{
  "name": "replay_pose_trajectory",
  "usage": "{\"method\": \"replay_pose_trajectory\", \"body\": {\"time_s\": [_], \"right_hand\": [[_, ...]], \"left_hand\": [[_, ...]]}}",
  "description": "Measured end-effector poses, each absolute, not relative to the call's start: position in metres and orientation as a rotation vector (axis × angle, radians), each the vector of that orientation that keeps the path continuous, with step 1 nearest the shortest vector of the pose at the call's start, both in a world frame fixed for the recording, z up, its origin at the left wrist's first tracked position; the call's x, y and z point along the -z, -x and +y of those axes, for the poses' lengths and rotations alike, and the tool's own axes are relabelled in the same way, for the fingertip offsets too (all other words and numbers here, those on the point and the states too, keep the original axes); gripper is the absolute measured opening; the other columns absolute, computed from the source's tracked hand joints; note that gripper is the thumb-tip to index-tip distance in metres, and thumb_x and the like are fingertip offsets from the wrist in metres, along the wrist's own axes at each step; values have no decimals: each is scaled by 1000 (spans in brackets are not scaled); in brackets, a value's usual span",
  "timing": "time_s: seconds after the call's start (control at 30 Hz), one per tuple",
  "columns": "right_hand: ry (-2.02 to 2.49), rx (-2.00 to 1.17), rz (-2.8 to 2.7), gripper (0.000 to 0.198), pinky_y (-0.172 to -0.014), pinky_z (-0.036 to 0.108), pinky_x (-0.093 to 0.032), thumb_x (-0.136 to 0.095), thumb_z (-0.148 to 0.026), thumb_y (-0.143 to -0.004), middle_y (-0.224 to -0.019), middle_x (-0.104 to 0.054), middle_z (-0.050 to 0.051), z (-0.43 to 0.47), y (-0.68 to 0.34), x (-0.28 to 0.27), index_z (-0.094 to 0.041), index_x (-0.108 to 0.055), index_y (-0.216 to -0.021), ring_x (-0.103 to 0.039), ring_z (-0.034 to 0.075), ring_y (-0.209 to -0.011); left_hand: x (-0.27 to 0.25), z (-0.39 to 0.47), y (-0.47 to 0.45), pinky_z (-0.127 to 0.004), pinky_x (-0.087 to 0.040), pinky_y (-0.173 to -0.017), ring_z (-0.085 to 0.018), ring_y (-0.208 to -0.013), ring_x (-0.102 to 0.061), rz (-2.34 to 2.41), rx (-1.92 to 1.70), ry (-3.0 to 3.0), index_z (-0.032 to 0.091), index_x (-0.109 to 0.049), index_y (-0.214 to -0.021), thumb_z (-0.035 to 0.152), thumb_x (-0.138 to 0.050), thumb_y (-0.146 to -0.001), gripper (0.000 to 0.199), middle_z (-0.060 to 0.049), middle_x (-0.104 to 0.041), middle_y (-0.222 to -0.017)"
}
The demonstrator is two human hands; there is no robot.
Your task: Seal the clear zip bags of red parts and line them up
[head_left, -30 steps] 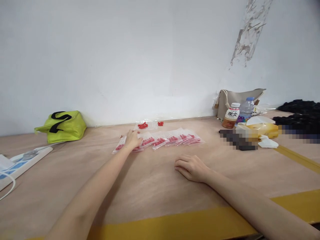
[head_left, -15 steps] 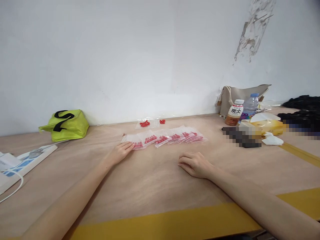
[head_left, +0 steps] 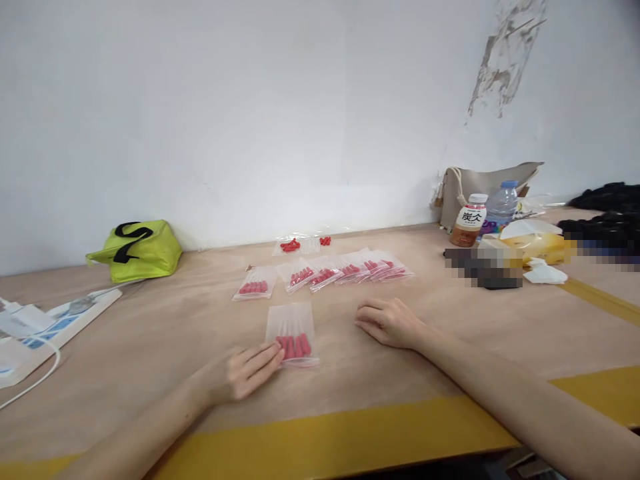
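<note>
My left hand (head_left: 255,370) rests palm down on the table, its fingers stretched out and fingertips lying on the lower left edge of a small clear zip bag (head_left: 289,321). Several red cylindrical pieces (head_left: 294,346) lie side by side inside that bag. My right hand (head_left: 385,323) lies on the table to the right of the bag, fingers curled in, with nothing visible in it. Behind the hands, another small bag of red pieces (head_left: 254,283) lies apart at the left end of a row of overlapping similar bags (head_left: 325,272).
Loose red pieces (head_left: 290,246) lie near the wall on clear plastic. At left are a lime-green bag (head_left: 145,257) and a power strip (head_left: 95,307) with a white cable. At right stand a drink bottle (head_left: 469,223), a water bottle (head_left: 503,203) and a tissue pack (head_left: 535,243).
My left hand has moved from the row's left end toward me. A bag of red pieces now lies under its fingertips, nearer the table edge. My right hand has stayed in place.
</note>
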State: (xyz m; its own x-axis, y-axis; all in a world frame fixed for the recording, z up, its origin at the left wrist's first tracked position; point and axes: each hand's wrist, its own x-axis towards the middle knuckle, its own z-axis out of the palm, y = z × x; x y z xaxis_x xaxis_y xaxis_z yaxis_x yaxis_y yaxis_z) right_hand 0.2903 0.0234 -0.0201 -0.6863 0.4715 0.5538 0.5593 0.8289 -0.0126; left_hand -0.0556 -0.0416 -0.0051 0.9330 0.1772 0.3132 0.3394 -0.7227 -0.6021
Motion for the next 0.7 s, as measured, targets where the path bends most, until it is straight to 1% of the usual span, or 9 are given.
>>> {"method": "replay_pose_trajectory", "body": {"time_s": [0.07,0.13,0.2,0.23,0.3,0.4,0.53,0.6,0.7], "right_hand": [[720,156,-2487,28,-59,21,-36,-47,-42,-79,-87,-60,4,20,-291,16,-19,-56,-92,-55,11,-72],[669,133,-2515,46,-61,23,-37,-51,-54,-71,-90,-60,6,17,-290,13,-18,-54,-100,-56,14,-76],[640,171,-2504,53,-61,24,-37,-51,-57,-69,-92,-60,7,16,-288,12,-18,-52,-105,-56,15,-79],[635,209,-2487,51,-61,23,-37,-50,-56,-71,-92,-60,6,17,-287,13,-18,-52,-105,-56,15,-80],[635,322,-2450,38,-60,23,-35,-48,-47,-76,-87,-61,4,20,-284,17,-20,-55,-102,-55,13,-76],[629,551,-2396,20,-57,23,-31,-45,-32,-82,-71,-61,1,26,-283,24,-21,-59,-88,-52,10,-66],[584,750,-2367,19,-55,25,-26,-43,-20,-83,-56,-55,-1,31,-283,27,-18,-58,-72,-45,8,-55],[546,782,-2391,19,-54,25,-25,-42,-16,-83,-55,-55,-2,31,-283,27,-18,-58,-72,-44,8,-54],[500,794,-2420,17,-54,25,-24,-41,-13,-83,-60,-57,-1,30,-283,25,-17,-57,-79,-45,8,-56]], "left_hand": [[1,-39,32,-18,-49,-58,-17,-93,-58,-305,337,2385,10,-55,-106,7,-38,-85,28,-10,-61,-104],[-2,-27,9,-18,-48,-53,-16,-85,-61,-280,379,2388,9,-55,-104,9,-38,-85,25,-10,-63,-98],[-1,-10,-10,-19,-49,-53,-15,-79,-62,-261,455,2386,9,-55,-101,11,-39,-86,22,-10,-64,-93],[1,-1,-18,-20,-50,-55,-15,-77,-63,-254,483,2394,9,-55,-100,12,-40,-86,21,-10,-64,-92],[7,13,-30,-22,-52,-60,-14,-76,-63,-271,550,2417,9,-55,-99,12,-42,-85,19,-9,-65,-90],[15,25,-40,-21,-52,-64,-12,-75,-62,-323,700,2425,11,-54,-99,13,-44,-84,18,-7,-65,-89],[19,25,-37,-19,-52,-67,-11,-79,-62,-375,786,2417,14,-53,-102,16,-46,-84,19,-4,-65,-91],[20,23,-31,-20,-52,-70,-11,-82,-62,-397,755,2433,14,-53,-104,16,-46,-84,21,-5,-64,-94],[20,19,-20,-22,-52,-72,-12,-84,-61,-400,727,2434,13,-53,-102,13,-46,-83,21,-7,-63,-99]]}}
